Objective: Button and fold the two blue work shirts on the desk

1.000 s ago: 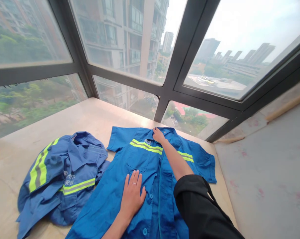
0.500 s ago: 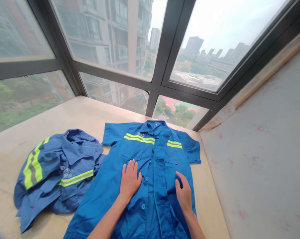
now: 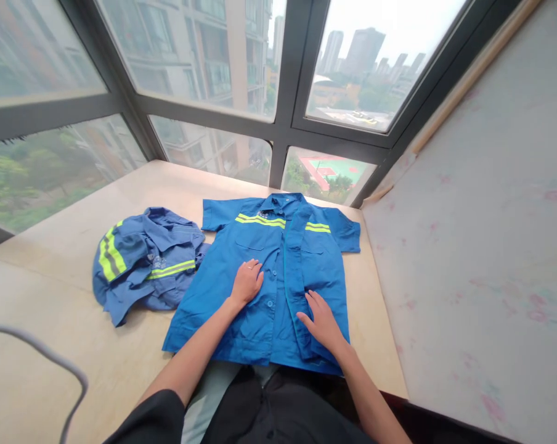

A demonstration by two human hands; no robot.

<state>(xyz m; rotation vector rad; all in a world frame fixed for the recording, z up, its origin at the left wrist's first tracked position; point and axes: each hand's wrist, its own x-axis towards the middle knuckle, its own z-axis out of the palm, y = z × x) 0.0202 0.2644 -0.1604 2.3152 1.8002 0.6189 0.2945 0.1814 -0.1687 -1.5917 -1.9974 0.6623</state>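
A blue short-sleeved work shirt (image 3: 255,314) with yellow-green and grey stripes lies spread face up, collar towards the window. Its front is unbuttoned, with buttons showing along one edge and the other front edge partly folded back. My left hand (image 3: 247,283), a ring on one finger, rests flat on the left half of the shirt, fingers extended. On the other half, my right hand (image 3: 322,320) lies over the loose front edge, thumb apart from the fingers. No cloth shows gripped in either hand. Left of the shirt sits a crumpled blue work jacket (image 3: 167,234) with similar stripes.
Both garments lie on a pale wooden ledge (image 3: 135,185). Grey window frames (image 3: 283,129) rise behind it, and a wall with faded floral paper (image 3: 467,246) stands on the right. A grey cable (image 3: 42,351) curves in at lower left.
The view has tilted down and drawn back, so the shirt's hem and my lap now show. My right hand has moved left onto the loose front edge. My left hand stays on the shirt.
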